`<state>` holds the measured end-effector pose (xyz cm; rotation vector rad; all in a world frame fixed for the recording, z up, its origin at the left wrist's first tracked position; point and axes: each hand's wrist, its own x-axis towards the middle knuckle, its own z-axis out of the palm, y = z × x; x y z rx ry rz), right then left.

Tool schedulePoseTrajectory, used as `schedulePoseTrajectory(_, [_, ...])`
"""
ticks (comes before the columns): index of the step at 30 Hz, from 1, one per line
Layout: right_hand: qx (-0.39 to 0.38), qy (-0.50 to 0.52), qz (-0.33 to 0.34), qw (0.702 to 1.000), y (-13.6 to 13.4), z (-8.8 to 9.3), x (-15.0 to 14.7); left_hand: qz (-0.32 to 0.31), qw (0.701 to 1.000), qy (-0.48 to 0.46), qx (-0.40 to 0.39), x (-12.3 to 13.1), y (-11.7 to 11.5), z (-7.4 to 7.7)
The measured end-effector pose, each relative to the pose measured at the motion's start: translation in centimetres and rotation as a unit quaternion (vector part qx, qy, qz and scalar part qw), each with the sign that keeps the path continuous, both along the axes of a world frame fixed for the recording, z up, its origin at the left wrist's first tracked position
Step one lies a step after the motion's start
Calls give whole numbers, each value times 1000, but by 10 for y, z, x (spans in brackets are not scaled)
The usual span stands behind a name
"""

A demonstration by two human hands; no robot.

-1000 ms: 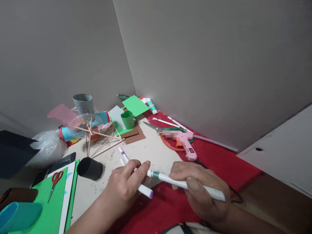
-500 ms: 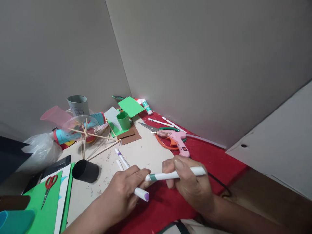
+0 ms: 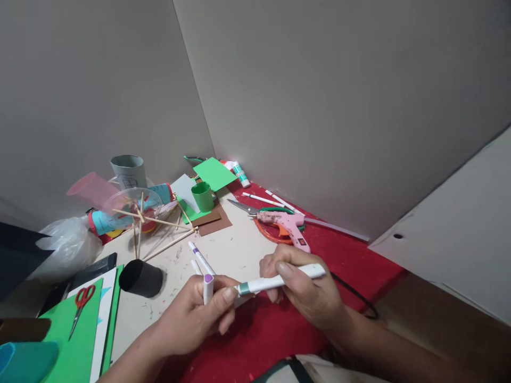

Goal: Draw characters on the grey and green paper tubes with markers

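Purple marker (image 3: pixel 208 287) is gripped in left hand (image 3: pixel 195 319), green marker (image 3: pixel 275 281) in right hand (image 3: pixel 309 298). With left fingers shared between both, the purple marker could be dropped.

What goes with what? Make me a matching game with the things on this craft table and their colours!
Things:
1. glue gun
2. small scissors on the green paper
3. upright marker in the left hand
4. sideways marker in the right hand

Colours:
A. green band
B. red handles
C. pink
D. purple end

Pairs: 1-C, 2-B, 3-D, 4-A
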<state>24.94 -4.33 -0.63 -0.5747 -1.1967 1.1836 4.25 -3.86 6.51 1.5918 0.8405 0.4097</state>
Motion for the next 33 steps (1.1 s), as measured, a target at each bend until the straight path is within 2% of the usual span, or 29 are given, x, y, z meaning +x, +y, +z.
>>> schedulePoseTrajectory(2, [0,-5,2,1000,0,0,0,0,1000,2,4,1,0,1])
schedulePoseTrajectory(6, [15,-17,10,1000,-1,-1,-1,2,998,-15,-63,2,0,-3])
schedulePoseTrajectory(9, [10,-35,-37,999,-2,2,-2,18,997,-24,-66,4,0,-9])
schedulePoseTrajectory(12, [-20,-39,-104,994,-1,9,-4,30,999,6,8,8,-2,-13])
schedulePoseTrajectory(14, [-36,-47,-132,989,0,13,-4,35,994,37,100,10,-4,-15])
schedulePoseTrajectory(18, [-77,-58,-139,986,3,14,-4,32,956,71,284,8,-5,-16])
schedulePoseTrajectory(22, [-125,-31,-89,988,6,10,-4,15,954,61,292,8,-6,-17])
schedulePoseTrajectory(28, [-182,15,-66,981,10,14,-8,71,928,88,354,6,-7,-29])
schedulePoseTrajectory(30, [-195,29,-58,979,12,16,-11,67,908,104,401,5,-7,-33])
schedulePoseTrajectory(33, [-211,49,-39,975,13,17,-14,45,856,111,502,5,-4,-36])
